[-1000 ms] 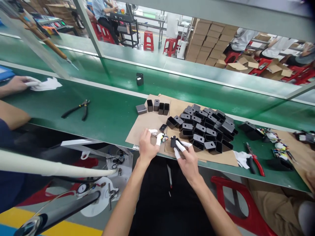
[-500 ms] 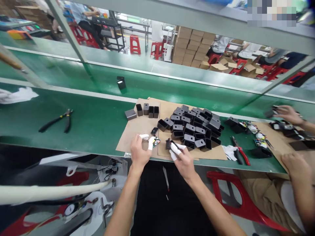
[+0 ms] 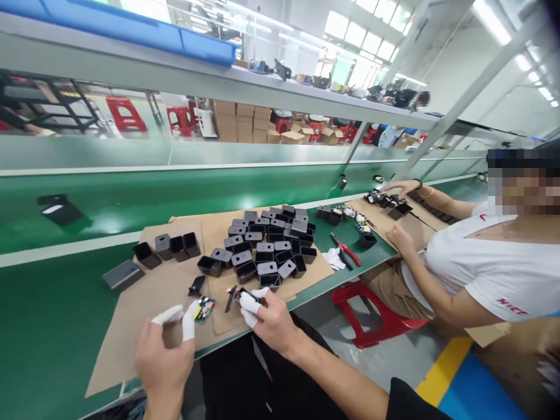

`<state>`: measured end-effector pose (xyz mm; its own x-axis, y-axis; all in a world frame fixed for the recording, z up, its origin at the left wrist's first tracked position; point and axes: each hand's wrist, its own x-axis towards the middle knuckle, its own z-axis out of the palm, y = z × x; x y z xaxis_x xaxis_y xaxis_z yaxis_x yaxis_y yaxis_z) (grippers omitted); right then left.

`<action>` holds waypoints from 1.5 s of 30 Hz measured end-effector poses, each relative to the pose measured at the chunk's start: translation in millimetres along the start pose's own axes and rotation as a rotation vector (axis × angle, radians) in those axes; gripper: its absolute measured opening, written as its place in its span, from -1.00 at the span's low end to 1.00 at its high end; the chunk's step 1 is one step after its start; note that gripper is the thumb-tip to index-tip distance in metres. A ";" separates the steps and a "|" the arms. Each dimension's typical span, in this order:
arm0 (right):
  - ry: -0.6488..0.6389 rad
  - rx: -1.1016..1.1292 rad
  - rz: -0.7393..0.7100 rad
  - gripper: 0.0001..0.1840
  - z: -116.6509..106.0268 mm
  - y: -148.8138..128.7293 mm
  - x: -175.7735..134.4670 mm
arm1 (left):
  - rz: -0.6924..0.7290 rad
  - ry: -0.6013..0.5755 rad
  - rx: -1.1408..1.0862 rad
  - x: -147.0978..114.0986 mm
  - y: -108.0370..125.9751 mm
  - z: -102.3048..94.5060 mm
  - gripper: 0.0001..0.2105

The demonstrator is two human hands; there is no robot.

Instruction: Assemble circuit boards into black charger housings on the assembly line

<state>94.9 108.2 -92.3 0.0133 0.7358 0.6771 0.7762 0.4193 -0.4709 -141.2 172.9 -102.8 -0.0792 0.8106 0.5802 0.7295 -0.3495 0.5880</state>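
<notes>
My left hand (image 3: 165, 350), with white finger cots on thumb and forefinger, has its fingers apart. Beside its thumb lies a small circuit board (image 3: 205, 310) carrying white and yellow components, on the brown cardboard sheet (image 3: 126, 332). In my right hand (image 3: 273, 321), also in white finger cots, is a small black plastic part (image 3: 231, 298), pinched above the cardboard's front edge. A little black piece (image 3: 196, 286) rests just behind the circuit board. Farther back, several dark open-topped housings (image 3: 266, 252) are crowded together, some upright and some tipped over.
To the right lie red-and-black pliers (image 3: 350, 252) and a crumpled white glove or cloth (image 3: 334, 258). A co-worker in a white shirt (image 3: 464, 262) sits there, arms over the bench. A black housing (image 3: 61, 211) lies on the green strip behind. A red stool (image 3: 363, 332) stands below.
My view has swung right and upward, bringing the co-worker into sight and losing the pliers at left. My right hand still holds the black part; my left hand stays beside the circuit board.
</notes>
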 end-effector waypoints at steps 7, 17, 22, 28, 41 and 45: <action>0.000 0.038 0.008 -0.66 -4.4 1.1 0.5 | 0.022 0.001 0.034 4.1 5.5 -2.6 -0.81; 0.003 0.006 -0.074 -0.67 -2.1 8.4 -2.6 | -0.009 -0.001 0.094 3.9 4.5 -0.6 -0.78; 0.013 -0.016 -0.076 -0.73 8.0 13.5 -1.8 | 0.001 0.023 0.136 5.2 4.7 1.3 -0.70; -0.008 0.035 -0.041 -0.73 5.3 3.9 -1.2 | 0.039 0.025 0.141 3.5 -1.1 1.6 -0.73; 0.046 0.135 -0.042 -0.62 -10.9 -4.7 3.0 | -0.002 0.007 0.160 2.8 -0.1 -0.6 -0.74; 0.061 0.137 -0.042 -0.65 -8.6 -7.1 0.8 | 0.008 0.009 0.095 0.5 -3.3 -0.3 -0.79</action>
<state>94.8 101.2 -83.6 0.0238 0.6843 0.7288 0.6840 0.5205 -0.5110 -143.9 174.3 -104.3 -0.0792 0.8034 0.5901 0.7909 -0.3097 0.5277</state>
